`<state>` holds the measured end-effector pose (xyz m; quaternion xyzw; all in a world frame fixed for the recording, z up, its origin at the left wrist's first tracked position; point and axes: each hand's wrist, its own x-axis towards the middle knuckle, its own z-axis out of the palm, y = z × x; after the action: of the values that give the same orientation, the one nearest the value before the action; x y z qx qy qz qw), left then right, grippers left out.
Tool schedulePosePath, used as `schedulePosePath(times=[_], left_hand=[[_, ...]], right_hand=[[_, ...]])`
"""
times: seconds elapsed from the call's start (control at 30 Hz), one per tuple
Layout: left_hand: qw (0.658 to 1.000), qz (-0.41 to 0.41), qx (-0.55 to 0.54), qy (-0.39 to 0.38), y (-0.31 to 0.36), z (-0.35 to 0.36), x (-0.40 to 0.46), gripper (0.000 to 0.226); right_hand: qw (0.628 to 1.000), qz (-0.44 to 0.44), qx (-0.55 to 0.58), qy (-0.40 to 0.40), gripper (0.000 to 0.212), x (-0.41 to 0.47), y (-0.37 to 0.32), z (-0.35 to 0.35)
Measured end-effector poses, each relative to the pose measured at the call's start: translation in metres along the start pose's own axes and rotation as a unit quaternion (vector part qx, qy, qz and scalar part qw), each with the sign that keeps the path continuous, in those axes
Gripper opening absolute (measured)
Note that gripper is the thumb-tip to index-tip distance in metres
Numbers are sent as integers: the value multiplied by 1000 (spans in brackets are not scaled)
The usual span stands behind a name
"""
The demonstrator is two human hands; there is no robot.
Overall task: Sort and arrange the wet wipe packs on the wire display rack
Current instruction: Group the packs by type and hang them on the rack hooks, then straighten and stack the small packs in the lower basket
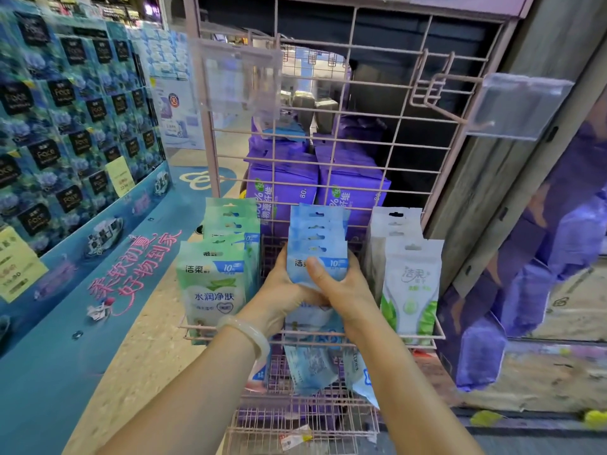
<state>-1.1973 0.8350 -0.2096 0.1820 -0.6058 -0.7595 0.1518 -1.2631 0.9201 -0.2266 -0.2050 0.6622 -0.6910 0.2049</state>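
Pink wire display rack is seen filling the middle of the view, with purple bulk packs stacked behind its mesh. On its front shelf three rows of small wet wipe packs are stood upright: green packs on the left, blue packs in the centre, white packs on the right. Lower down, a few loose blue packs are left lying slanted on the lower basket.

The blue row is being squared up now. The left hand, with a pale bangle at the wrist, is wrapped around the row's left side, and the right hand is closed on the front pack, thumb pressed across its face. Both hands are clamped on that stack, neither spread.

Risk is judged to lie in the squeeze: soft pouches could be buckled or slid out of line, and the row could be tipped forward over the low front rail onto the loose packs below. The neighbouring white row could also be nudged by the right wrist.
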Motion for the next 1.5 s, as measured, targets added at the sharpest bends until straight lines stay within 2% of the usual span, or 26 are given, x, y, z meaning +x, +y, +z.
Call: schedulePosePath(times=[0.1, 0.27, 0.37, 0.47, 0.53, 0.57, 0.63, 0.7, 0.77, 0.8, 0.83, 0.93, 1.0, 1.07, 1.23, 1.33, 1.43, 1.5], left_hand=[[1000, -10, 0, 7, -1, -1, 5, 76], [1000, -4, -3, 22, -9, -4, 12, 79], [1000, -1, 6, 27, -10, 0, 17, 80], [997, 2, 52, 59, -7, 2, 15, 84], [985, 42, 154, 64, -1, 4, -3, 98], [983, 68, 161, 50, 3, 3, -17, 100], [971, 179, 154, 30, 9, -6, -47, 80], [935, 295, 156, 119, 15, -29, -73, 48], [898, 329, 136, 259, 17, -58, -87, 36], [895, 309, 107, 303, 18, -70, -89, 35], [909, 266, 75, 311, 19, -79, -86, 30], [971, 98, 66, 206, 21, -96, -64, 18], [985, 42, 84, 145, 21, -103, -54, 9], [985, 32, 81, 148, 18, -104, -51, 14], [990, 85, 34, 102, 10, -102, -45, 58], [989, 63, 73, 112, 14, -103, -42, 69], [981, 6, 136, 135, 20, -116, -37, 93], [988, -10, 114, 100, 23, -123, -32, 82]], right_hand=[[1000, 8, -10, 19, 68, 5, 1, -1], [1000, -7, -6, -13, 70, 7, 0, -3], [1000, -6, -10, 8, 62, 6, 0, -2], [997, -19, -27, 64, 77, -5, -10, 4], [983, -129, -45, 121, 81, -22, -22, 10], [969, -198, -55, 135, 75, -31, -27, 13], [952, -282, -51, 108, 50, -49, -33, 21], [969, -247, -19, 25, 29, -58, -30, 35], [985, -150, -54, -72, 24, -59, -17, 55], [984, -105, -93, -111, 29, -56, -10, 65], [980, -73, -128, -131, 39, -52, -4, 74], [975, -11, -179, -128, 58, -40, -2, 93], [975, 24, -180, -129, 61, -33, -6, 99], [978, 28, -159, -129, 60, -30, -5, 102], [990, -31, -105, -90, 60, -33, -4, 102], [993, -21, -80, -87, 76, -32, -1, 100], [991, 42, -70, -108, 88, -24, 0, 96], [989, 58, -47, -126, 86, -16, -2, 99]])
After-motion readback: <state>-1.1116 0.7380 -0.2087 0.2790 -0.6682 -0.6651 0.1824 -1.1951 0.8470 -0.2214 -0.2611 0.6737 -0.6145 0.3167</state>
